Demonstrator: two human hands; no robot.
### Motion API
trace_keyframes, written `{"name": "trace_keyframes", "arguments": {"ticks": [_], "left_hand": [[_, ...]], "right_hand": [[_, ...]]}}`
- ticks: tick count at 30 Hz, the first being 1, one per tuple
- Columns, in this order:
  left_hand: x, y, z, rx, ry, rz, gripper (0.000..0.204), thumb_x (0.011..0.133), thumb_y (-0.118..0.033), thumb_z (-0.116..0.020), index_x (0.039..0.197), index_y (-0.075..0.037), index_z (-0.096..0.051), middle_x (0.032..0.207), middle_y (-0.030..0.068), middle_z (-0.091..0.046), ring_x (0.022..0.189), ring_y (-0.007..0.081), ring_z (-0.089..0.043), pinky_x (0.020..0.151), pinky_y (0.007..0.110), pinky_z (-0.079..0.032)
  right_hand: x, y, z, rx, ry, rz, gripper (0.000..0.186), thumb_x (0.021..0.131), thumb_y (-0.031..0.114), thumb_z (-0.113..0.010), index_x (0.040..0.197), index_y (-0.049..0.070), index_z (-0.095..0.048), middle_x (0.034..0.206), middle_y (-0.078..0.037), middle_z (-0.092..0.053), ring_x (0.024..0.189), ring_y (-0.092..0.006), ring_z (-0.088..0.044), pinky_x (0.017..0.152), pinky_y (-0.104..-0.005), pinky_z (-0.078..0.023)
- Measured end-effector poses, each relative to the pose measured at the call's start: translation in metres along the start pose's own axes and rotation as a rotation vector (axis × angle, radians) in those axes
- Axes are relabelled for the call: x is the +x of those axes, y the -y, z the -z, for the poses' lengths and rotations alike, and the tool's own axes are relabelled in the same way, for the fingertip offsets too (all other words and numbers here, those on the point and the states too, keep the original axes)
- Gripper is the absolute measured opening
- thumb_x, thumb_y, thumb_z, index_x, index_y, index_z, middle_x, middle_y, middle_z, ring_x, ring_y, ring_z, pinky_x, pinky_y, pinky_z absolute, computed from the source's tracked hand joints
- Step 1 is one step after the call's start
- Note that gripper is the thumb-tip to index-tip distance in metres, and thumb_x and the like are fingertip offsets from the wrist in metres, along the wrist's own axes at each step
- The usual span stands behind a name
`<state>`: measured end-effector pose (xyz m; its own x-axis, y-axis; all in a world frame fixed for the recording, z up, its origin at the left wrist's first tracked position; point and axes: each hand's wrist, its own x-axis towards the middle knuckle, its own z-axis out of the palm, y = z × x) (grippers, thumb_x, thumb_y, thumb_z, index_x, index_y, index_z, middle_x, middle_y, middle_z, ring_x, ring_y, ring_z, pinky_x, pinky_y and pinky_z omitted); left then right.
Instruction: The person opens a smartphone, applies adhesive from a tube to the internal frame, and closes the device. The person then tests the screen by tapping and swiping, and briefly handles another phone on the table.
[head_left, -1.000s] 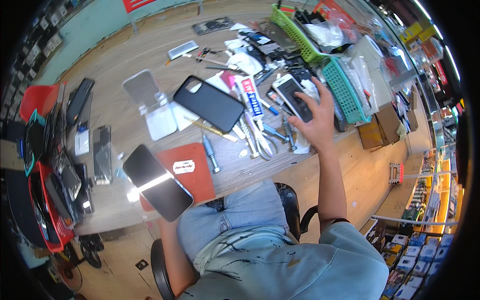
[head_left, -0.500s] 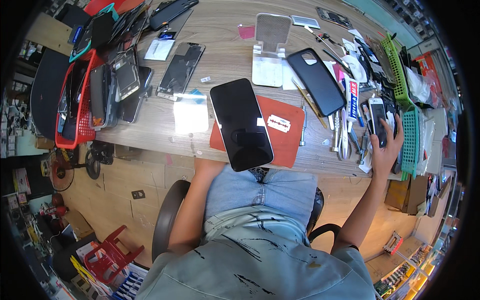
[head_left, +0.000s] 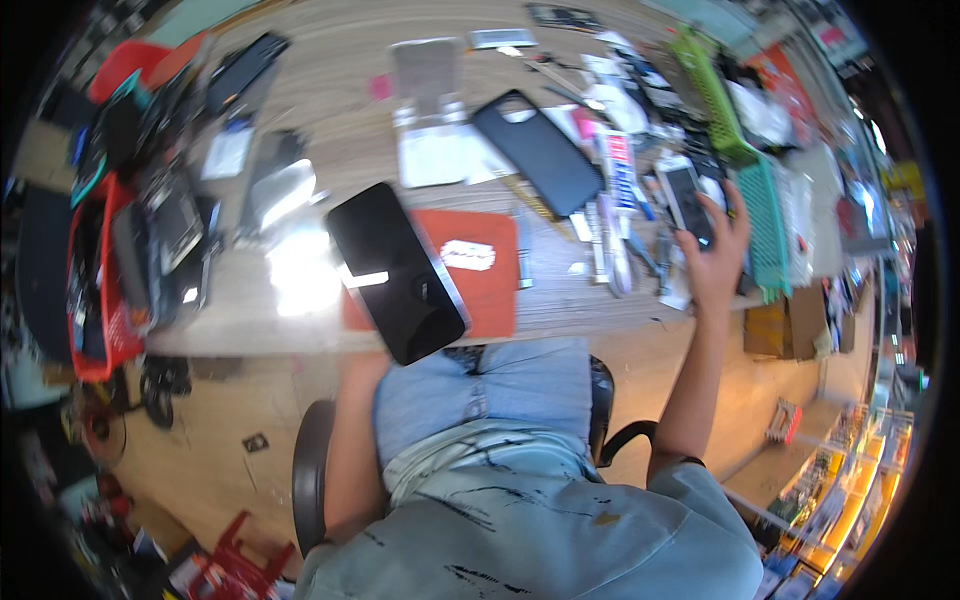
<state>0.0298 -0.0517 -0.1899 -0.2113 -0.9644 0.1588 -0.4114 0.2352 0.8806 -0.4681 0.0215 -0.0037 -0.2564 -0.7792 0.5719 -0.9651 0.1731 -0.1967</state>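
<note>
A large black-screened phone [head_left: 400, 275] lies at an angle over the table's front edge, partly covering an orange-red mat [head_left: 492, 300]. Its lower end sits above my lap. Of my left hand [head_left: 366, 366] only the wrist area shows by the table edge; the fingers are hidden. To the right, my right hand [head_left: 718, 232] reaches onto a small white-framed phone [head_left: 684, 200]. Thumb and fingers are spread apart, a fingertip by the screen and the thumb near its lower edge. A razor blade in white paper [head_left: 468, 255] rests on the mat.
A black phone case [head_left: 540, 152], a white phone stand [head_left: 432, 160] and a glue tube [head_left: 618, 172] lie mid-table. Green [head_left: 705, 90] and teal [head_left: 768, 225] baskets line the right side. A red basket [head_left: 118, 335] of phone parts stands left.
The whole view has shifted and turned, so the table's things appear farther left, with some blur. Both arms keep nearly the same pose; the right hand's fingers stay by the small phone.
</note>
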Motion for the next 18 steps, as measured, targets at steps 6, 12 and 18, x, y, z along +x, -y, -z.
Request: {"name": "trace_keyframes", "arguments": {"ticks": [6,12,18], "left_hand": [[0.000,0.036,0.007,0.266,0.095,0.001,0.053,0.103,-0.028,-0.076,0.145,-0.003,-0.056,0.138,0.0121,-0.066,0.127,0.0249,-0.065,0.108,0.042,-0.053],[-0.020,0.092,0.011,0.530,0.046,-0.034,0.048,0.101,-0.025,-0.075,0.141,-0.002,-0.061,0.136,0.0165,-0.068,0.127,0.0313,-0.066,0.107,0.045,-0.052],[-0.022,0.089,0.014,0.471,0.034,-0.053,0.040,0.099,-0.019,-0.074,0.135,-0.001,-0.070,0.135,0.0225,-0.073,0.127,0.0404,-0.068,0.107,0.049,-0.053]], "right_hand": [[-0.001,0.000,0.004,0.051,-0.067,-0.010,0.076,0.083,0.066,-0.087,0.134,0.010,-0.078,0.163,-0.020,-0.053,0.150,-0.0428,-0.047,0.125,-0.0535,-0.036],[-0.007,-0.007,0.008,0.231,-0.183,-0.061,0.084,0.107,0.081,-0.043,0.130,0.010,-0.081,0.161,-0.020,-0.055,0.150,-0.0402,-0.048,0.126,-0.0511,-0.034],[-0.010,-0.009,0.013,0.357,-0.205,-0.112,0.101,0.113,0.078,-0.015,0.119,0.009,-0.088,0.160,-0.018,-0.059,0.149,-0.0389,-0.049,0.128,-0.0477,-0.032]]}}
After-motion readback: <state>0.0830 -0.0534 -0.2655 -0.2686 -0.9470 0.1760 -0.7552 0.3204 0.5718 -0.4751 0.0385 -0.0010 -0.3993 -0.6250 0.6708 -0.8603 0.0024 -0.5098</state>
